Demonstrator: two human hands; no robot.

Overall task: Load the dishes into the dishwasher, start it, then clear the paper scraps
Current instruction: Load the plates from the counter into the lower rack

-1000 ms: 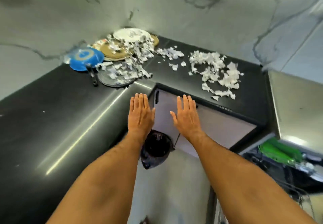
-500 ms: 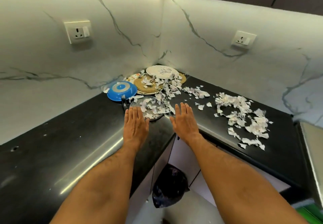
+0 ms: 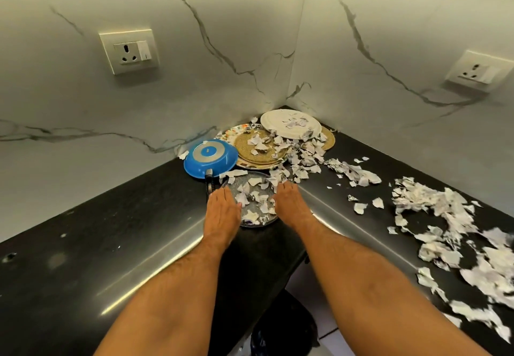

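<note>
From the head camera, both bare arms reach forward into the corner of a black L-shaped surface [image 3: 116,247]. The left hand [image 3: 222,214] and the right hand [image 3: 290,207] lie flat with fingers straight and together, one at each side of a grey plate [image 3: 256,202] covered in torn paper; neither grip is closed on anything, though the fingertips touch or nearly touch the plate's rim. Behind it sits an overturned blue pan [image 3: 210,158] with a dark handle pointing toward the left hand. Further back in the corner, woven gold mats [image 3: 260,147] and a white plate [image 3: 289,123] overlap. Paper scraps [image 3: 434,211] spill from the dishes and spread across the right run of the surface. Two wall sockets [image 3: 129,51] sit on the marble backsplash [image 3: 222,36].
</note>
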